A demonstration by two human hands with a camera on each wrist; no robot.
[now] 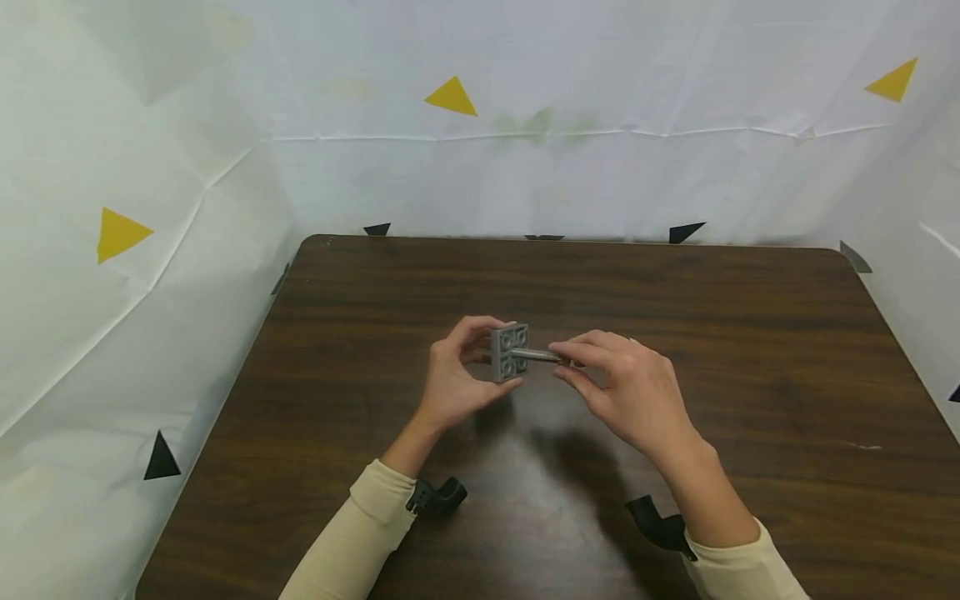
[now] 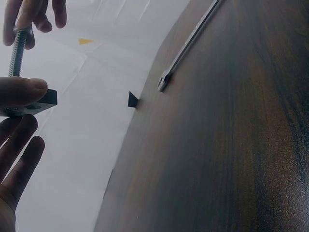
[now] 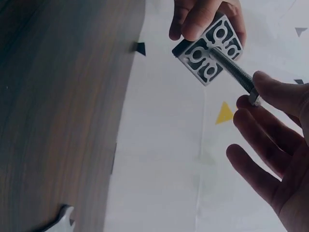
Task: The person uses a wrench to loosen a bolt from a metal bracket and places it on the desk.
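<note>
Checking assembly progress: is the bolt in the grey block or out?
In: the bolt enters the grey block at its centre hole.

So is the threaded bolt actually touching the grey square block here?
Touching. The right wrist view shows the threaded bolt entering the centre hole of the grey block, with no gap visible.

From my station, the head camera looks forward and down from above the near table edge, taking in the whole brown table and the white backdrop behind it. The left wrist camera sits low and close beside the left hand, facing along the tabletop toward the backdrop. The right wrist camera sits close under the right hand, aimed past the fingers at the backdrop, with the table along its left side. All three views share the grey plate with its threaded bolt, held between both hands.
</note>
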